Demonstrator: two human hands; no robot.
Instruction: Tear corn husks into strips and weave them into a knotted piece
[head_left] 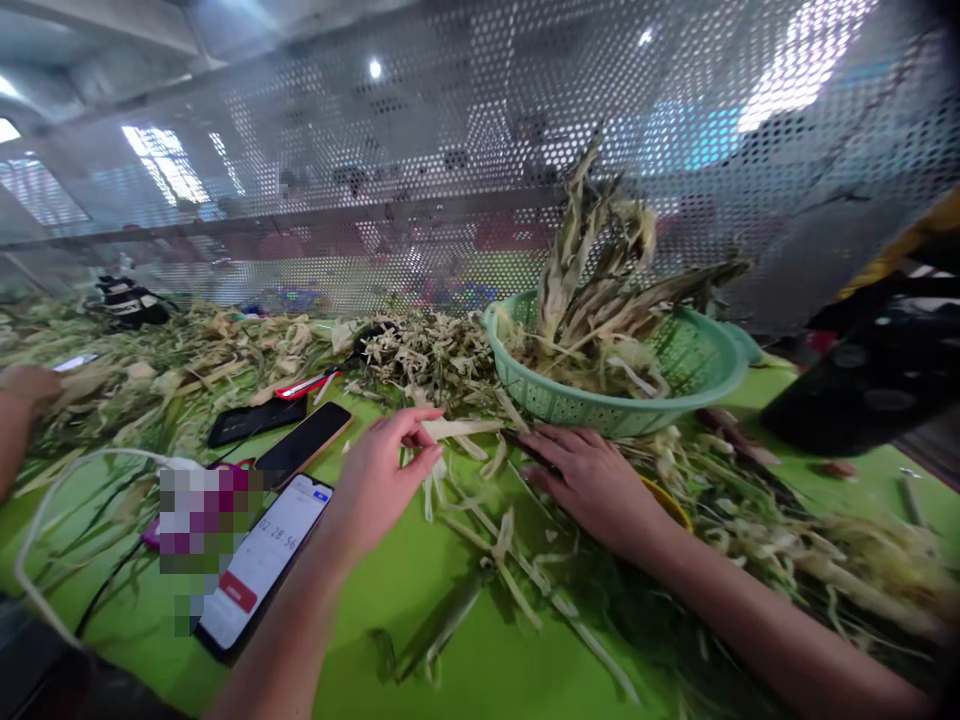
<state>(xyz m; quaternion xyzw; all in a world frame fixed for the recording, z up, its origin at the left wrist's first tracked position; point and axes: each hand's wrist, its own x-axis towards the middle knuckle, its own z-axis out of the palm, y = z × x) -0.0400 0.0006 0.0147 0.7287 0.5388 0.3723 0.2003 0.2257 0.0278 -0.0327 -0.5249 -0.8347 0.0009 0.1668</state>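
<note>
My left hand (379, 475) pinches the end of a pale peeled stalk (463, 428) above the green table (450, 640). My right hand (592, 478) lies palm down just in front of a green plastic basket (697, 375), fingers closed around a dark thin tool (534, 452), possibly a knife. The basket is heaped with dry husks and leaves (600, 290). Peeled strips and scraps (510, 560) lie scattered under and between both hands.
A phone showing a running timer (259, 560) lies at the near left, two dark phones (304, 440) behind it, and a white cable (45, 520). Husk piles (187, 350) cover the back left. Another person's hand (30, 385) is at far left. A perforated metal screen (480, 150) walls the back.
</note>
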